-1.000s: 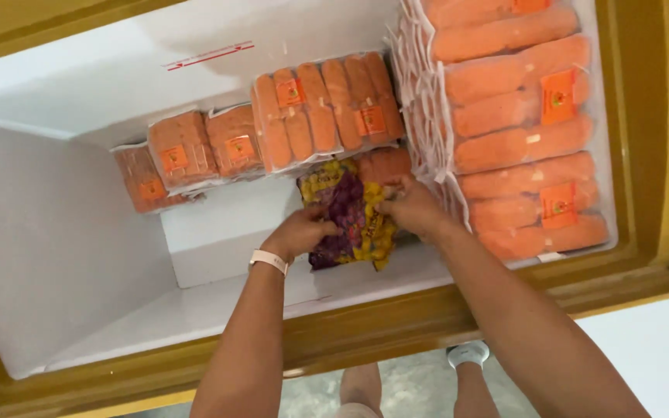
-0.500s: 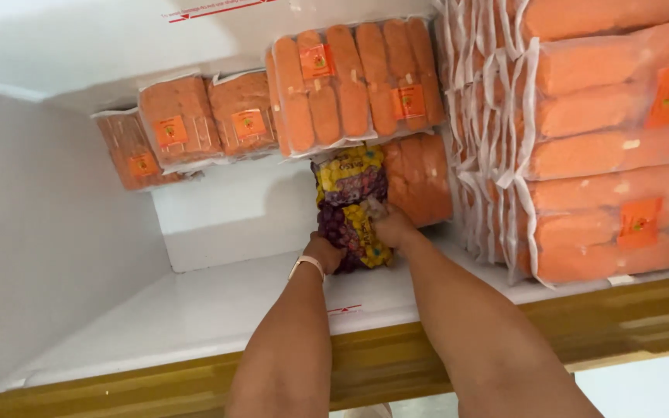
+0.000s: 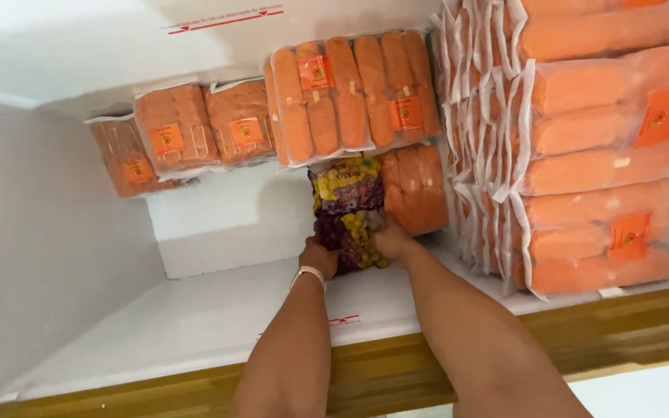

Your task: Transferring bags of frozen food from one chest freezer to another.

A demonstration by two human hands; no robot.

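Both hands reach down into a white chest freezer (image 3: pixel 56 255) and close on a purple-and-yellow bag (image 3: pixel 348 213) standing on the freezer's floor: the left hand (image 3: pixel 318 256) wraps the bag's lower left edge, fingers curled shut on it, and the right hand (image 3: pixel 393 240) presses its lower right side, fingers bent round it, though how far they close behind the bag cannot be told. The bag is a glossy plastic pouch, lumpy with small rounded pieces, and it looks slick; pinched only at the bottom corners, it could slide through the grip or fold over at the top. Just above the grip, a flat vacuum pack (image 3: pixel 354 93) of orange crumbed sticks overhangs the bag's top and could be nudged loose if the bag is pushed against it. Touching the bag on the right-hand side stands another orange pack (image 3: pixel 420 190), stiff and film-wrapped, which could catch the bag's edge. Further right of the grip a tall stack (image 3: pixel 598 147) of the same packs leans close, its white sealed edges ruffled; a knock from the right forearm could tip it. Left of the grip, smaller packs (image 3: pixel 195 128) lean against the back wall. The freezer walls look smooth and matt, and a pale band (image 3: pixel 308 273) circles the left wrist.
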